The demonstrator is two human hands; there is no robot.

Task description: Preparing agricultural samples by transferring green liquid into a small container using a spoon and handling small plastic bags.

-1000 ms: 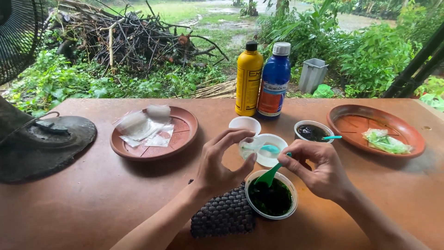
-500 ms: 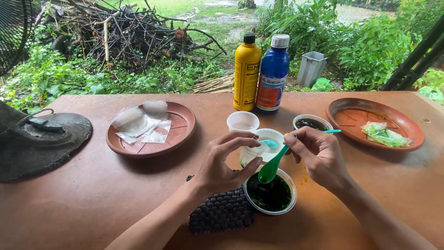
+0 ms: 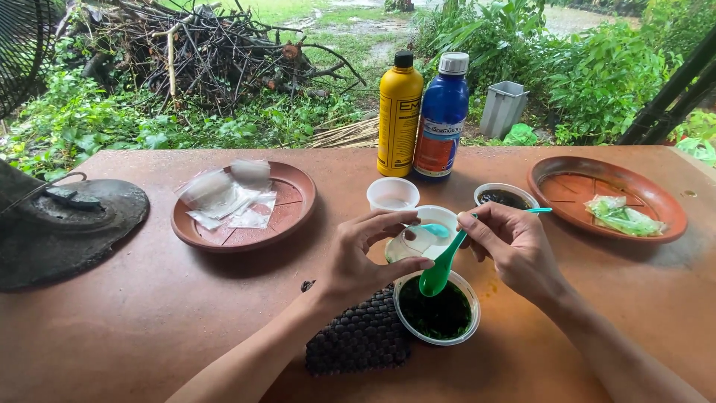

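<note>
My left hand pinches a small clear plastic bag by its mouth, just above a white cup of dark green stuff. A green plastic spoon is gripped by its handle in my right hand. Its bowl points down at the cup's near rim, right under the bag. Behind the bag stands a white cup with a turquoise spoon in it.
A dark woven mat lies left of the cup. Further back stand an empty white cup, a cup of dark liquid, a yellow bottle and a blue bottle. A clay plate of clear bags sits left, one with green-filled bags right, and a fan base far left.
Both hands have stayed over the cup with the bag and the green spoon. The spoon has tilted slightly, and the view has shifted a little.
</note>
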